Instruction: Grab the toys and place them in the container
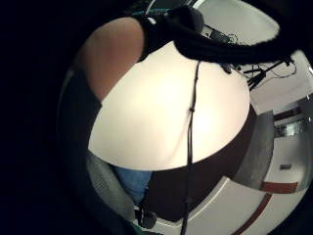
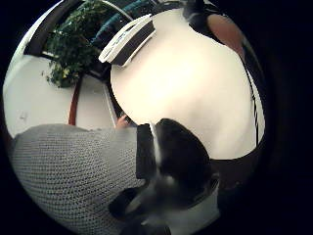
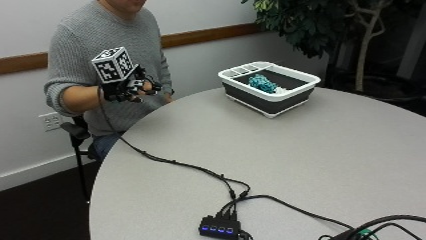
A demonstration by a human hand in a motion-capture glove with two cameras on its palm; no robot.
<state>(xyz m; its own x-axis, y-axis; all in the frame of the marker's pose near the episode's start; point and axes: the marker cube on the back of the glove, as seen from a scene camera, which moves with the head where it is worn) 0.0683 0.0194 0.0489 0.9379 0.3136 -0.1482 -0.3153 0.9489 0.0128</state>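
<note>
My gloved right hand [image 3: 130, 88] hangs in the air in front of my chest, past the near-left edge of the round grey table [image 3: 299, 160]. Its fingers [image 1: 195, 34] are loosely curled and hold nothing. A white and dark grey container [image 3: 269, 92] stands at the far side of the table, well away from the hand. Inside it lies a teal toy [image 3: 261, 83]. In the thumb side palm view the container [image 2: 128, 40] shows at the table's far edge. I see no toy lying on the tabletop [image 1: 156, 117].
A black cable [image 3: 173, 161] runs from the glove across the table to a small hub with blue lights [image 3: 218, 230] near the front edge. More cables lie at the front right. A potted tree [image 3: 319, 25] stands behind the container.
</note>
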